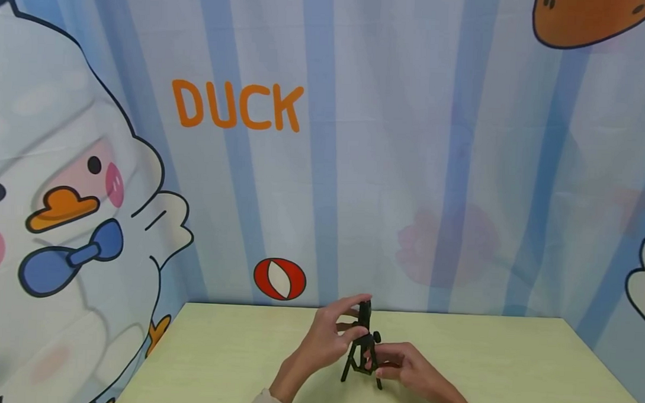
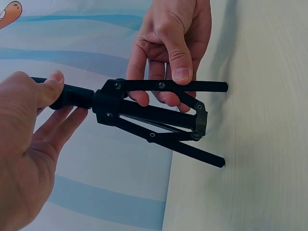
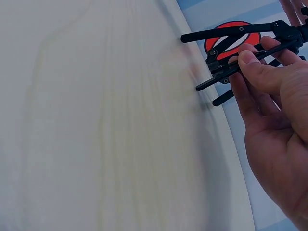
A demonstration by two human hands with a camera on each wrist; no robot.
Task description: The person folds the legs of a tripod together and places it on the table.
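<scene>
A small black tripod (image 1: 363, 345) is held upright between both hands, its legs partly spread and joined by braces. Around its head at the top, the fingers and thumb of my left hand (image 1: 328, 331) are curled. Lower down, my right hand (image 1: 410, 367) pinches one leg between thumb and fingers, as the right wrist view also shows on the tripod (image 3: 226, 72). In the left wrist view the leg tips of the tripod (image 2: 159, 108) point toward the tabletop; whether they touch it I cannot tell. A dark knob (image 1: 377, 337) sticks out at the tripod's side.
The pale yellow tabletop (image 1: 232, 346) spreads under and around the hands. Behind it hangs a striped blue and white curtain (image 1: 378, 138) printed with a duck, a red ball and the word DUCK. The curtain also runs along the left and right sides.
</scene>
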